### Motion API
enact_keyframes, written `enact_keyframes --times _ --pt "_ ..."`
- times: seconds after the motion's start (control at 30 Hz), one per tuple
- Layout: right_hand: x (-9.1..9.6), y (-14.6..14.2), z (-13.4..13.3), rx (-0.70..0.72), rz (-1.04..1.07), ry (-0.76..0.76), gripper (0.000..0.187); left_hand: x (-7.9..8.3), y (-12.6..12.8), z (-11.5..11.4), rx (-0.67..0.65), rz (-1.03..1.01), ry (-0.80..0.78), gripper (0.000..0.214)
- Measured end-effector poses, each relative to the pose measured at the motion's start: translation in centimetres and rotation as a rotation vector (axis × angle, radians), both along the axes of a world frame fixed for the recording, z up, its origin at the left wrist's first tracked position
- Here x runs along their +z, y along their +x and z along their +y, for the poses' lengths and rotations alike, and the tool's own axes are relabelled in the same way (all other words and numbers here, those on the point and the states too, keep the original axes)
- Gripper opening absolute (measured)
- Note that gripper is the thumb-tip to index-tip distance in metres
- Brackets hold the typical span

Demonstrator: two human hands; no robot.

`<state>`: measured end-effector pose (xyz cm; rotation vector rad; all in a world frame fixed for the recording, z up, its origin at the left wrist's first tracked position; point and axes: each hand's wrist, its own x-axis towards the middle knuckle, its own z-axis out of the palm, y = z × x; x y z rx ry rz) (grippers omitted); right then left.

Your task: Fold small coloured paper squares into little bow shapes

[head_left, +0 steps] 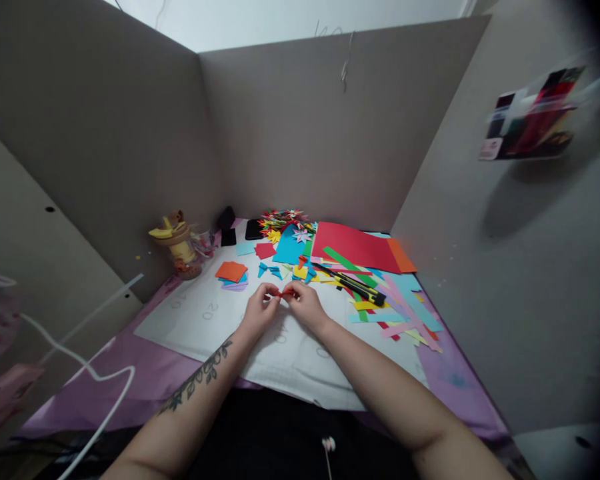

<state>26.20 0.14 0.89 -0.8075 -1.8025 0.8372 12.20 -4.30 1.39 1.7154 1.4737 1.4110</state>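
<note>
Between my two hands is a small piece of red folded paper (286, 293), pinched at both ends above the white sheet (220, 333). My left hand (263, 305) grips its left end with thumb and fingertips. On the other end, the fingers of my right hand (304, 303) are closed. Just beyond my hands lie several small folded paper pieces (276, 272) in blue, yellow and orange. A stack of paper squares (231, 271), orange on top, sits to the left. The exact folds of the red piece are hidden by my fingers.
Right of my hands, a yellow-and-black utility knife (363, 290) lies among coloured paper strips (400, 317). Large red sheets (350, 247) rest behind it. A heap of paper stars (285, 220), a dark phone (254, 229) and a decorated pot (183, 247) stand toward the back, enclosed by grey panels.
</note>
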Motion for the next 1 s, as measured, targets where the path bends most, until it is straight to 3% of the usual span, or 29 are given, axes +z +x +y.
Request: enact_keyframes --times 0.2,0.6,0.9,1.0 --pt "-0.3 0.1 0.2 -0.053 0.031 -0.074 0.007 -0.3 -0.2 0.2 0.057 0.036 0.023 0.006" --pt "0.4 0.2 0.0 -0.046 0.103 -0.211 0.008 -0.6 -0.4 0.4 0.000 0.080 0.088 0.012" --pt "-0.4 -0.2 0.3 0.105 0.268 -0.395 0.009 -1.3 -0.4 0.5 0.026 0.084 0.053 0.012" --pt "-0.4 -0.2 0.3 0.119 0.274 -0.394 0.009 -1.2 -0.4 0.4 0.048 0.057 0.006 0.011"
